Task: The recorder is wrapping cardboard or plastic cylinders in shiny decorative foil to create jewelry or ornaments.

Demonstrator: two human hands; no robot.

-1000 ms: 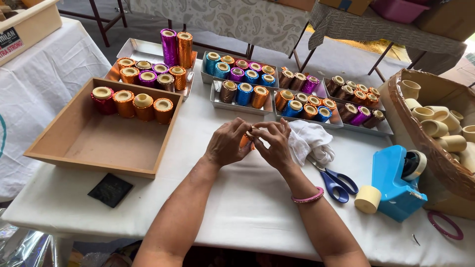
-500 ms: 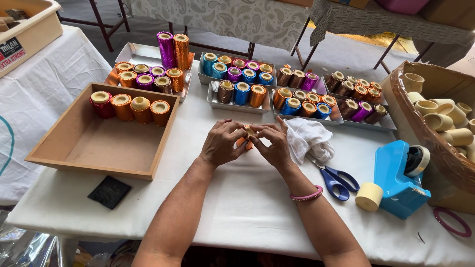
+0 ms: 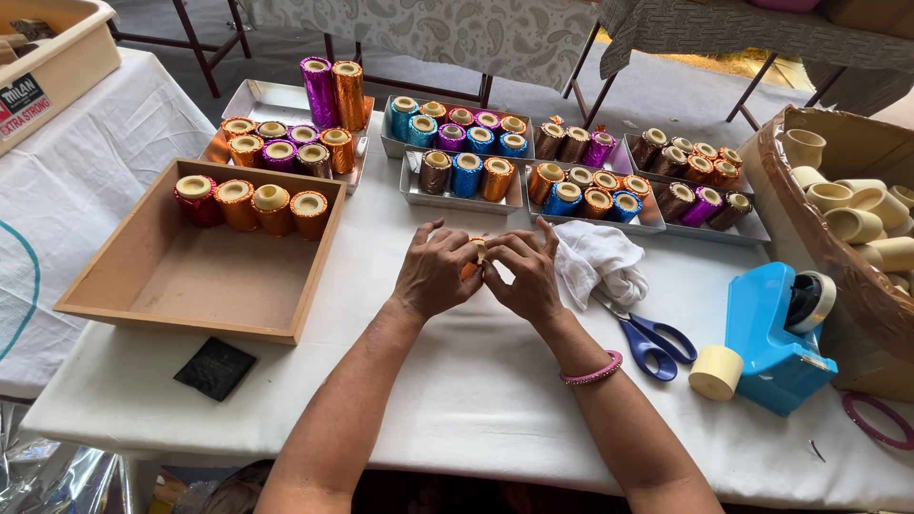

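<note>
Sitting at the white-clothed table (image 3: 476, 400), we kept a shallow wooden tray (image 3: 181, 286) at the left of the frame; along its far wall stood four foil-wrapped cups (image 3: 252, 205), red and orange, each with a pale open top. Behind it, in the upper left, a metal tray (image 3: 262, 95) held more wrapped cups, orange and purple, with two tall ones upright at its back. Across the upper middle, further metal trays (image 3: 457, 195) carried rows of blue, orange, purple and brown cups. At the right edge a cardboard box (image 3: 838, 247) held bare cream cups.

Both our forearms came up from the bottom edge and met at the centre of the frame. Our left hand (image 3: 433, 271) and right hand (image 3: 524, 276) were closed together on one small orange cup (image 3: 473, 259), fingertips pinching it from either side just above the cloth; most of it was hidden by our fingers. A pink bangle (image 3: 592, 371) circled the right wrist.

Just right of our hands lay a crumpled white rag (image 3: 595, 257), blue-handled scissors (image 3: 652, 338), a cream tape roll (image 3: 714, 371) and a blue plastic tape dispenser (image 3: 771, 333). A flat black square (image 3: 214, 366) lay at lower left.
</note>
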